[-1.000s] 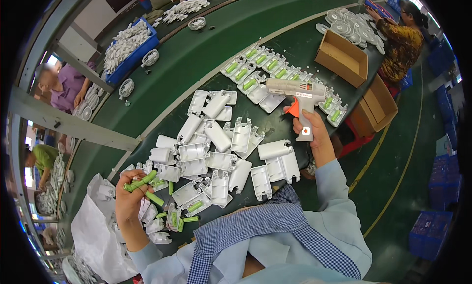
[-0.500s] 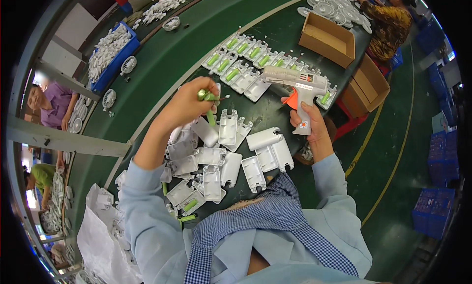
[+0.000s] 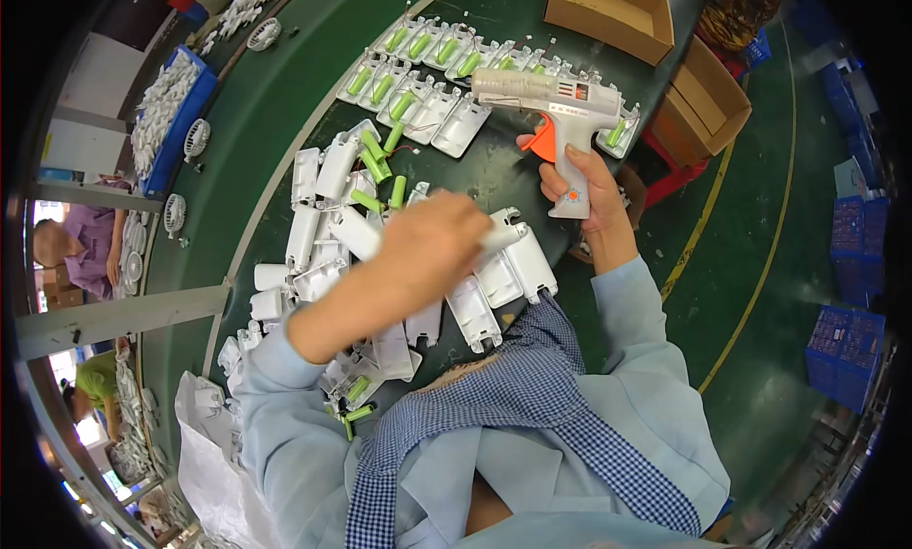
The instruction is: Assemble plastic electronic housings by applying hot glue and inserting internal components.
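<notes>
My right hand (image 3: pixel 589 183) is wrapped round the handle of a white hot glue gun (image 3: pixel 575 107) with an orange trigger, its nozzle end pointing left. My left hand (image 3: pixel 442 236) is smeared by motion over the loose white plastic casings (image 3: pixel 356 234). Its fingertips reach the near end of one casing (image 3: pixel 505 236); whether they grip it is hidden. Several green battery cells (image 3: pixel 375 160) with thin wires lie just beyond that hand. Farther off, rows of open casings (image 3: pixel 462 123) stand side by side, many with a green cell (image 3: pixel 446 51) inside.
Two cardboard boxes (image 3: pixel 608 17) (image 3: pixel 708 98) stand at the far right. A white plastic bag (image 3: pixel 214 454) of parts sits at the lower left. Across the green belt (image 3: pixel 252 122) are a blue bin (image 3: pixel 176 122) of white parts and other people. Blue crates (image 3: pixel 841 354) line the right side.
My left hand has let go of the green cells, which now lie on the casings, and has moved right and nearer. The glue gun stays in my right hand. The view has shifted slightly.
</notes>
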Tool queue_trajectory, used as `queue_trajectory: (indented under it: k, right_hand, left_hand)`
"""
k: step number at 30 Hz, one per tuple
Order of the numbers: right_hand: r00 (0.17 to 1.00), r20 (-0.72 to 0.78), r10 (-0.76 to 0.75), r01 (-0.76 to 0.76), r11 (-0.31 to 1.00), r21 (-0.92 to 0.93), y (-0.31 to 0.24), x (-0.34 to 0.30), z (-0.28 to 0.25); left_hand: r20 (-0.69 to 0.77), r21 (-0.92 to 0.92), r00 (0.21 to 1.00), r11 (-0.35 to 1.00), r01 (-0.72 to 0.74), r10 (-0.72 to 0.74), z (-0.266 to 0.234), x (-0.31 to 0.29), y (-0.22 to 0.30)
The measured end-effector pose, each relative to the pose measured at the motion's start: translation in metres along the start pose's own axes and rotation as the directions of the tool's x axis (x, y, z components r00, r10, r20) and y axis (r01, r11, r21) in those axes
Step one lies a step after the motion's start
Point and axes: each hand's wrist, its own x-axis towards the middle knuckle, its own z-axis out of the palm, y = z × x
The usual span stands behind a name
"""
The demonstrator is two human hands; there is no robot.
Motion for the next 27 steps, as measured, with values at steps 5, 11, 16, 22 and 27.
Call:
queue_trajectory:
  k: [5,11,16,22,27]
  right_hand:
    - [0.999,0.002,-0.043,0.043,0.999,0.030,0.005,-0.002,0.000]
    - [0.996,0.007,-0.088,0.088,0.996,0.024,0.004,-0.005,-0.002]
    - [0.996,-0.011,-0.094,0.094,0.992,0.087,0.005,-0.005,-0.001]
    - [0.998,0.009,-0.059,0.059,0.996,0.069,0.005,-0.003,-0.005]
    - [0.996,0.002,-0.085,0.085,0.995,0.054,-0.001,-0.004,0.001]
  left_hand:
    - [0.056,0.214,0.997,0.975,-0.064,0.053,0.045,0.007,0.000]
    - [-0.023,0.209,1.000,0.978,0.020,-0.016,0.045,0.026,-0.022]
    - [-0.129,0.124,0.988,0.987,0.099,-0.082,0.048,0.054,-0.048]
    - [-0.317,0.095,0.939,0.980,0.174,-0.136,0.034,0.058,-0.047]
    - [-0.045,0.110,0.998,0.992,0.057,-0.053,0.040,0.045,-0.039]
